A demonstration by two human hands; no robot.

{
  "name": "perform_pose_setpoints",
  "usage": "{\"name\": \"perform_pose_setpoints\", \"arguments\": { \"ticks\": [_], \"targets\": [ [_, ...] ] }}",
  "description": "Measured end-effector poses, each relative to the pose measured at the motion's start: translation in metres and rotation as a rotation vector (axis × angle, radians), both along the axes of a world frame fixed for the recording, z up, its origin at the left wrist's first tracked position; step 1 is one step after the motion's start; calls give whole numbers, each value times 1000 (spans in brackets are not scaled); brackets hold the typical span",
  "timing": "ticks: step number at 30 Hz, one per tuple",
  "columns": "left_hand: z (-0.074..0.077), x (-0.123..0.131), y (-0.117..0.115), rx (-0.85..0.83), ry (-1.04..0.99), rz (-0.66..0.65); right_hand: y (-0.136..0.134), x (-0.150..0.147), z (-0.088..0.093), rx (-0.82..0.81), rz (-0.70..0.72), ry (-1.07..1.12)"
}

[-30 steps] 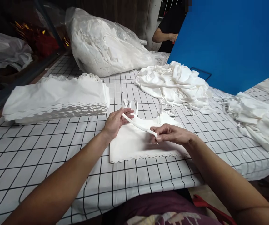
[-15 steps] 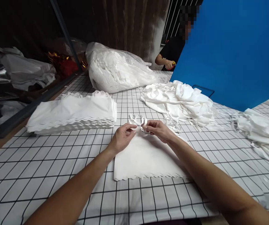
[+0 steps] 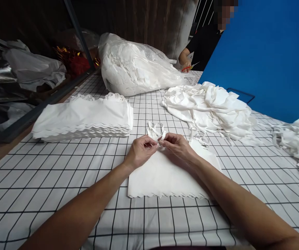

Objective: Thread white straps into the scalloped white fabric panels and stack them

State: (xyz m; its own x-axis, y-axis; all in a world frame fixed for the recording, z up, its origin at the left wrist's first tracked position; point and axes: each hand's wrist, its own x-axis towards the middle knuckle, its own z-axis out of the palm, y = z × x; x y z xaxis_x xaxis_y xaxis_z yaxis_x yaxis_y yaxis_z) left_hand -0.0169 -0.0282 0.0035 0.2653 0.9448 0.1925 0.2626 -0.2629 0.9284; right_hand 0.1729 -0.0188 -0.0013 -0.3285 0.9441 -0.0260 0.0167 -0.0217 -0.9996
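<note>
A white garment piece point(image 3: 162, 177) with a wavy lower edge lies flat on the checked cloth in front of me. At its upper end thin white straps point(image 3: 156, 129) curl up in loops. My left hand point(image 3: 141, 150) is closed in a pinch at the base of these straps. Against it, my right hand point(image 3: 176, 146) also pinches the straps, the fingertips of both hands meeting. Just what sits between the left fingertips is hard to see. A second set of looped straps point(image 3: 201, 138) rests at the piece's upper right corner.
A neat stack of white pieces point(image 3: 86, 118) is at left. Behind stands a clear plastic bag point(image 3: 139, 66) of white fabric. Heaps of white cloth point(image 3: 209, 107) lie right, beside a blue panel point(image 3: 264, 52). A co-worker's hand point(image 3: 186, 66) holds orange-handled scissors point(image 3: 189, 67).
My fingertips have come together at the straps, the left hand moving in toward the right. The view has shifted slightly. The co-worker's scissors now show their blades.
</note>
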Motion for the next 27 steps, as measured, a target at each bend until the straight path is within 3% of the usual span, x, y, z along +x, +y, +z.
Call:
{"name": "perform_pose_setpoints", "arguments": {
  "ticks": [3, 6, 10, 13, 17, 27],
  "targets": [
    [0, 1, 0, 6, 5, 1, -1, 1, -2, 14, 3, -11],
    [0, 0, 0, 14, 36, 18, 1, 7, -3, 123, -18, -170],
    [-1, -1, -1, 62, 99, 10, 2, 11, 3, 548, -197, -456],
    [-1, -1, -2, 146, 145, -21, 0, 9, 9, 814, -71, -549],
    [0, -3, -1, 195, 198, -37, -3, 6, 10, 755, 172, -624],
    [5, -5, 0, 244, 272, -117, 3, 14, 5, 759, 169, -667]
  ]
}}
